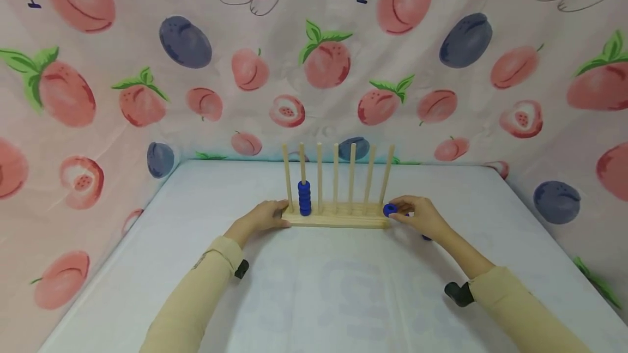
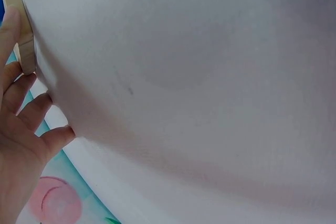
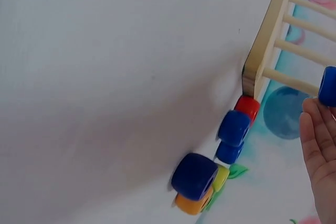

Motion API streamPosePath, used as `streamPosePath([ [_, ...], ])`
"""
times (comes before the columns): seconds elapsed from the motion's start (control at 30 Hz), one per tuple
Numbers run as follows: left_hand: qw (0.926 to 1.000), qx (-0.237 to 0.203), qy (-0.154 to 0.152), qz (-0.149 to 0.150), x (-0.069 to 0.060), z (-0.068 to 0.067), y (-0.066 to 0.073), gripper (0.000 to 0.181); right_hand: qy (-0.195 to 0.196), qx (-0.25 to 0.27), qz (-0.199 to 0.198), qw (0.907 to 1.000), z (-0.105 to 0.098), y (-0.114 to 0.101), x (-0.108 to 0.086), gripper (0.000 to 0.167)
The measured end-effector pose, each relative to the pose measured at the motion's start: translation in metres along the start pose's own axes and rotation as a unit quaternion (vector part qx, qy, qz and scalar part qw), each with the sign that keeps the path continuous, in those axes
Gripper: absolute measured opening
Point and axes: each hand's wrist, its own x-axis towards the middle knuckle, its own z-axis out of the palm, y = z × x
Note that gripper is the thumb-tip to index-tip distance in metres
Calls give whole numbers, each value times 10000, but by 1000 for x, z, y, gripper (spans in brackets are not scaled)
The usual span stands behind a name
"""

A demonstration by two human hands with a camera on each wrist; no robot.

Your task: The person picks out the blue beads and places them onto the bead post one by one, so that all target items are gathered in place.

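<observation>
A wooden peg stand [image 1: 338,223] with several upright pegs stands on the table. My left hand [image 1: 262,215] grips its left end, thumb in front and fingers behind; in the left wrist view, some fingertips touch the base's end [image 2: 26,56]. A stack of blue beads [image 1: 305,199] sits on the second peg from the left. Just beyond the stand's right end, my right hand [image 1: 423,217] pinches a blue bead [image 1: 390,210], its hole facing forward. In the right wrist view that bead [image 3: 328,86] is held in the fingertips, close to the end peg and off it.
Past the stand's right end lie loose beads: a red one [image 3: 247,107], blue ones [image 3: 234,128], a dark blue one [image 3: 194,176], a yellow one [image 3: 220,177] and an orange one [image 3: 190,203]. A fruit-print cloth [image 1: 289,48] hangs behind the white table [image 1: 343,287].
</observation>
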Motion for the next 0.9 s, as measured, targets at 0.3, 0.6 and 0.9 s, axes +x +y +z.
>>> streamPosePath([
  [0.3,10000,27,14,-50,0,-2,1,70,8,96,-61,9999,10,-13,4,27],
  [0.6,10000,-36,-51,-10,0,-1,1,69,-70,173,-64,9998,21,-26,10,29],
  [0.9,9999,-71,-60,-54,0,0,1,71,-268,340,-9,9991,30,-44,17,30],
])
